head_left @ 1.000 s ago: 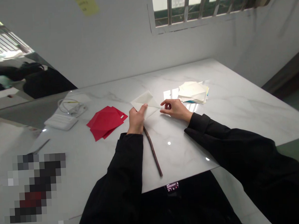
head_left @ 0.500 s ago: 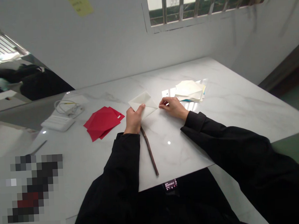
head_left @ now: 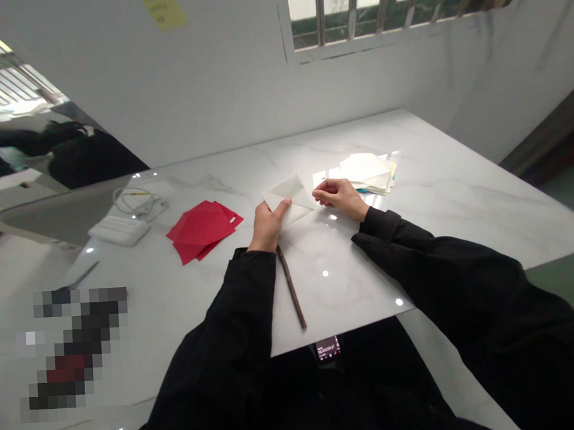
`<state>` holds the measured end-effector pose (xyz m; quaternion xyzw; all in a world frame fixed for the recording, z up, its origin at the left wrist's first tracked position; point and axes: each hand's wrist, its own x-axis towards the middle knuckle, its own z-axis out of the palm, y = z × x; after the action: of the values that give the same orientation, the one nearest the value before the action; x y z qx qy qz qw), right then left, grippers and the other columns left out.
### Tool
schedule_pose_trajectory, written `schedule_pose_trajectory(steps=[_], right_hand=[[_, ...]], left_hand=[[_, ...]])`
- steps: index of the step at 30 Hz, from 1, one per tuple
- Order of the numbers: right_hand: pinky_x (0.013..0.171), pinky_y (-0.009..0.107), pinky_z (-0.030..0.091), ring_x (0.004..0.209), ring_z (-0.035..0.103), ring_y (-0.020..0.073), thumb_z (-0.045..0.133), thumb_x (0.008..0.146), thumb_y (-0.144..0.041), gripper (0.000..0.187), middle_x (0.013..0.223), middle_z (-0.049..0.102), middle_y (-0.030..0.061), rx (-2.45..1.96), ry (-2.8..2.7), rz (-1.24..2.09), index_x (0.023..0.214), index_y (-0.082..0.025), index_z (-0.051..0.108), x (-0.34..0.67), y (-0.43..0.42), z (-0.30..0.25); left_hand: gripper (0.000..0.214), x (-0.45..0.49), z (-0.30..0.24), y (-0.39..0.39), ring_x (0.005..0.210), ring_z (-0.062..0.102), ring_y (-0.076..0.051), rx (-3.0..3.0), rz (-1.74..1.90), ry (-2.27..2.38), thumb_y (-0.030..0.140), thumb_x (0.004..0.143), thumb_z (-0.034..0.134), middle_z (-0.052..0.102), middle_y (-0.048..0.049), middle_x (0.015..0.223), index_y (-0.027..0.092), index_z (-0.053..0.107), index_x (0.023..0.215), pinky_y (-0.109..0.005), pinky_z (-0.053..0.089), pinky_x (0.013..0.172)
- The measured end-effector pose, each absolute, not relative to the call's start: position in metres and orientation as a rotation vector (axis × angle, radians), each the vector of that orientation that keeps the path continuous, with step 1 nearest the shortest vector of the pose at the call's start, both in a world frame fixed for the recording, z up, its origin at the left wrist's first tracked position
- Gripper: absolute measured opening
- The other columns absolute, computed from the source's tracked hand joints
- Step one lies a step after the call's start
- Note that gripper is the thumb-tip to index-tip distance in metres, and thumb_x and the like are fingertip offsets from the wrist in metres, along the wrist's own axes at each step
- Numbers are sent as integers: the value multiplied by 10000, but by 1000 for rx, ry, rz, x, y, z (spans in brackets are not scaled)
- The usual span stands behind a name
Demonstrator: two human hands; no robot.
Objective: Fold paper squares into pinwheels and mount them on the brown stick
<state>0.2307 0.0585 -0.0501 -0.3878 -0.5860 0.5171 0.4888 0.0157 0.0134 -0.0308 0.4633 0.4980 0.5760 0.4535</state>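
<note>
My left hand (head_left: 267, 227) grips a white paper envelope (head_left: 301, 187), thumb on top and fingers underneath. Close to the envelope's right-hand corner is my right hand (head_left: 342, 197), its thumb and fingertips pinched together. Whether anything small sits in that pinch I cannot make out. A thin dark brown stick (head_left: 293, 291) lies on the table, running from under my left hand towards the front edge.
Red envelopes (head_left: 204, 229) lie fanned to the left, and cream envelopes (head_left: 366, 170) are piled at the back right. A white box-like device (head_left: 119, 230) and a coiled cable (head_left: 139, 202) stand further left on the marble-patterned table (head_left: 459, 187). A phone (head_left: 328, 349) glows below the front edge.
My left hand has carried the envelope slightly to the right. The right hand has risen a little, its fingers still pinched. The whole view has shifted slightly.
</note>
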Motion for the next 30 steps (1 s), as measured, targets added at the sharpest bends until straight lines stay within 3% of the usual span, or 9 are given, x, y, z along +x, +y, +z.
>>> schedule_pose_trajectory(steps=[6, 17, 22, 27, 30], right_hand=[[568, 253, 491, 581, 597, 114, 907, 726, -521, 396, 674, 730, 26, -936, -1429, 1254, 805, -160, 765, 231, 59, -52], [747, 305, 594, 744, 718, 166, 986, 637, -424, 423, 780, 785, 35, -928, -1369, 1356, 924, -171, 805, 231, 56, -49], [762, 289, 579, 780, 709, 157, 1017, 613, -459, 476, 838, 786, 38, -908, -1261, 1446, 911, -180, 772, 233, 56, -47], [719, 239, 501, 879, 662, 134, 971, 682, -546, 496, 1034, 776, 26, -864, -1200, 1527, 973, -213, 747, 238, 54, -42], [746, 252, 490, 931, 650, 155, 952, 683, -605, 527, 1045, 747, 19, -832, -1276, 1542, 970, -221, 732, 237, 51, -39]], left_hand=[[534, 19, -32, 12, 1112, 750, -340, 1178, 1386, 1244, 493, 678, 905, 814, -162, 1161, 137, 787, 1058, -423, 570, 1010], [510, 19, -32, 13, 1052, 754, -308, 1182, 1376, 1247, 455, 692, 888, 813, -149, 1137, 127, 790, 1071, -382, 573, 953], [514, 21, -28, 10, 1066, 754, -303, 1189, 1374, 1231, 445, 703, 886, 814, -155, 1179, 117, 795, 1090, -381, 575, 960], [555, 21, -24, 6, 1082, 753, -309, 1206, 1359, 1195, 463, 691, 921, 807, -163, 1226, 118, 800, 1109, -400, 575, 984], [583, 21, -24, 6, 1070, 758, -307, 1207, 1343, 1186, 476, 676, 943, 814, -154, 1193, 125, 798, 1118, -400, 578, 982]])
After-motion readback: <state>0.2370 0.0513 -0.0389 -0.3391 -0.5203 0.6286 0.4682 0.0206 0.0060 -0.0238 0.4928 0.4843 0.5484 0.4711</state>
